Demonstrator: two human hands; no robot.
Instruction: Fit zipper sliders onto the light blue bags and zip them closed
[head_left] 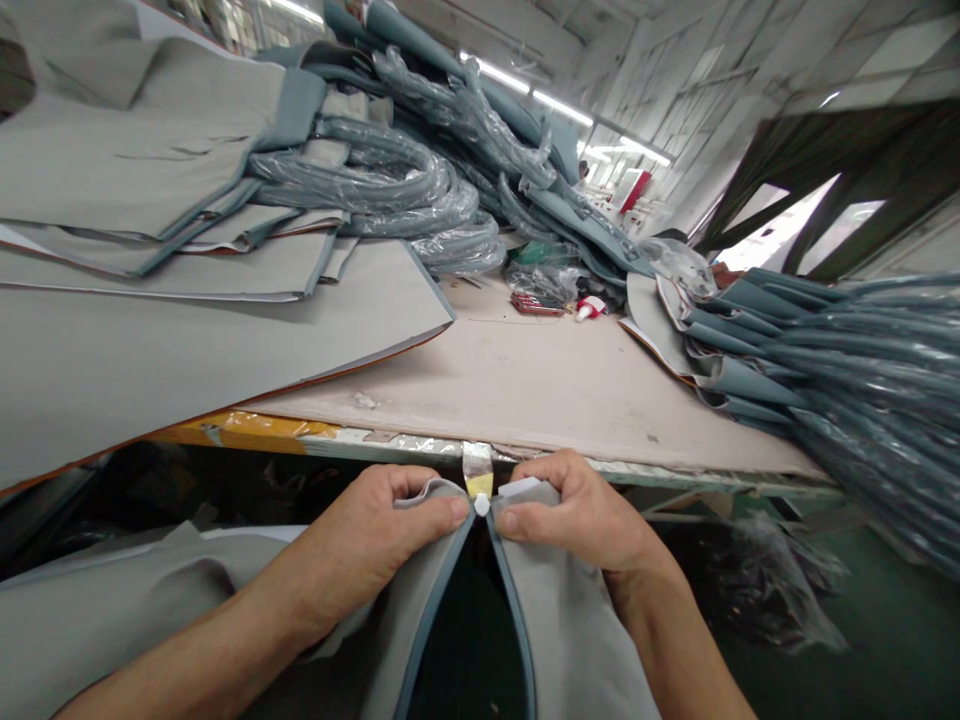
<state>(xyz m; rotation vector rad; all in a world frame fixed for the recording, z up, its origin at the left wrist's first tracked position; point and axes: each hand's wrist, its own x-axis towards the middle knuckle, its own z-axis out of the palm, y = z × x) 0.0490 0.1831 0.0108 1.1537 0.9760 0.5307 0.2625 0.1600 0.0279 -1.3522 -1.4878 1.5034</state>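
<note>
Just past the table's front edge, my left hand (pixel 405 520) pinches the edge of a grey fabric panel (pixel 420 600) with blue edging. My right hand (pixel 566 510) pinches a second grey fabric edge (pixel 562 610), also trimmed in blue. The two edges come together near a small white knob (pixel 481 504), and below it they spread apart. Above the knob is a strip of clear and yellow tape (pixel 478 465) on the table edge. A white tab (pixel 519 487) shows by my right fingers. Whether both edges belong to one piece I cannot tell.
Stacked grey panels (pixel 135 130) cover the left of the table (pixel 540 390). Behind lie blue rolls in plastic (pixel 420 180), a red calculator-like item (pixel 537 304) and a small red-and-white bottle (pixel 590 308). Plastic-wrapped blue pieces (pixel 885 380) hang over the right side.
</note>
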